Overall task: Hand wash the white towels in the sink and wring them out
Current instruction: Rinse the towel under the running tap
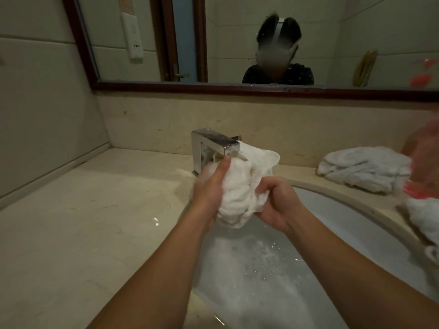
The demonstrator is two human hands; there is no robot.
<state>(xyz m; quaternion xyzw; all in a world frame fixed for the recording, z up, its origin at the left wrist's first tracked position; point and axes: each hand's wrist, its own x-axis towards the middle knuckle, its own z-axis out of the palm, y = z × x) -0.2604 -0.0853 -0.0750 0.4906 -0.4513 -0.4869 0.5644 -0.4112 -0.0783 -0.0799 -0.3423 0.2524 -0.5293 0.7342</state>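
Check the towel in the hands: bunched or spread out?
Bunched. The towel is a crumpled wad gripped by the left hand and right hand above the soapy sink.

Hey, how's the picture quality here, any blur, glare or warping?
Head view: dim, warm light; wide-angle bending of the mirror frame and counter edges; a blurred pink-red object at right; small glare spots on the wet counter; both hands and the white towel are sharp.

Chrome faucet (213, 144), wood-framed mirror (237, 87), marble countertop (83, 222).
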